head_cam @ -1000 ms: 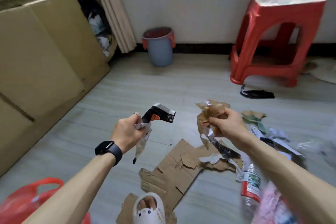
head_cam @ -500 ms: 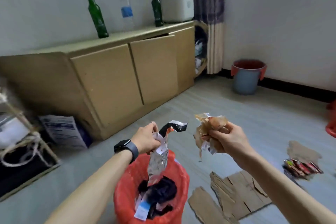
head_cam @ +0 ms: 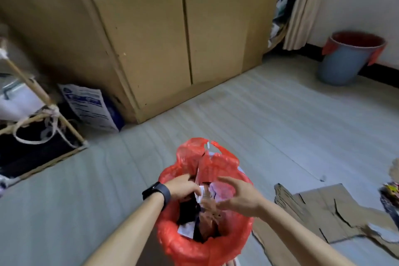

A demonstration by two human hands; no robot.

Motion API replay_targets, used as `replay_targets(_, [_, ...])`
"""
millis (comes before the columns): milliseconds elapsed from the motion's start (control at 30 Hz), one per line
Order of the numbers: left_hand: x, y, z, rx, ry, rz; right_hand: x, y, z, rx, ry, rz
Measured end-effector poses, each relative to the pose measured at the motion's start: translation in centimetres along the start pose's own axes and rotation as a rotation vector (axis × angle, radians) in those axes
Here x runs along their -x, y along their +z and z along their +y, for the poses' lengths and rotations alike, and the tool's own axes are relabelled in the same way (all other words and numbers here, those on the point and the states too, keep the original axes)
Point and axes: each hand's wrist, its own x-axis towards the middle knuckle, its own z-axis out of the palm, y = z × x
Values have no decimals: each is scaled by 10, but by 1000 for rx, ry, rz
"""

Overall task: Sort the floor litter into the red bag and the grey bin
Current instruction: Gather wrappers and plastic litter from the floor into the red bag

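— Both hands had dropped to the mouth of the red bag (head_cam: 200, 244), then?
— Yes. The right hand (head_cam: 239, 197) was splayed, its brown paper scraps (head_cam: 210, 207) let go, blurred beneath it. The left hand (head_cam: 183, 188) curled beside a white wrapper (head_cam: 203, 193); pinching or not, I couldn't tell.
— So that load was sorted?
— Nearly, I'd judge. The bag held dark wrappers (head_cam: 187, 214) and white paper (head_cam: 185, 230); the grey bin (head_cam: 343, 65) stood well apart, contents hidden.
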Motion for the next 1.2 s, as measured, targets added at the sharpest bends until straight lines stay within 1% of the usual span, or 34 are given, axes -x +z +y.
replay_targets(33, [-2, 2, -3, 111, 4, 21, 0, 0, 6, 9, -16, 102])
replay_targets(67, [-6, 6, -6, 179, 31, 60, 2, 0, 11, -17, -18, 246])
replay_targets(100, [-13, 12, -8, 179, 85, 86, 1, 0, 18, -49, 1, 406])
replay_targets(133, [-21, 21, -14, 75, 131, 94, 1, 1, 25, -62, 21, 541])
replay_targets(167, [-28, 32, -17, -105, 165, 88, -1, 3, 34, -51, 41, 626])
replay_targets(200, [-33, 44, -18, -277, 170, 92, -2, 7, 42, -40, 64, 647])
replay_targets(267, [-45, 70, -20, -509, 233, 200, -5, 19, 57, -41, 100, 593])
replay_targets(300, [-49, 80, -22, -581, 280, 247, -7, 24, 60, -51, 110, 561])
replay_targets(333, [-53, 88, -23, -627, 324, 241, -9, 29, 65, -57, 121, 536])
replay_targets(367, [-54, 93, -25, -679, 330, 204, -12, 32, 68, -56, 119, 525])
replay_targets(467, [-59, 99, -42, -917, 302, 101, -14, 36, 68, -26, 109, 521])
replay_targets(500, [-63, 100, -47, -951, 278, 74, -15, 37, 69, -12, 107, 522])
replay_targets(567, [-74, 108, -60, -871, 175, -8, -16, 38, 69, -5, 101, 514])
replay_targets(633, [-80, 120, -67, -859, 177, -59, -16, 42, 71, -20, 84, 511])
replay_targets(667, [-83, 125, -68, -871, 158, -56, -17, 43, 72, -30, 77, 521])
replay_targets(767, [-87, 135, -61, -810, -11, -27, -17, 45, 71, -49, 66, 536])
replay_targets(800, [-88, 137, -58, -839, -29, -25, -16, 45, 71, -53, 64, 536])
replay_targets(900, [-108, 146, -67, -892, -48, -40, -17, 46, 72, -78, 65, 518])
replay_targets(1033, [-118, 151, -83, -907, -8, -34, -20, 45, 71, -76, 96, 485])
replay_targets(1100, [-118, 150, -79, -901, -29, -27, -19, 43, 68, -57, 119, 459])
replay_targets(1200, [-106, 141, -63, -842, -38, -82, -15, 38, 63, -35, 163, 423])
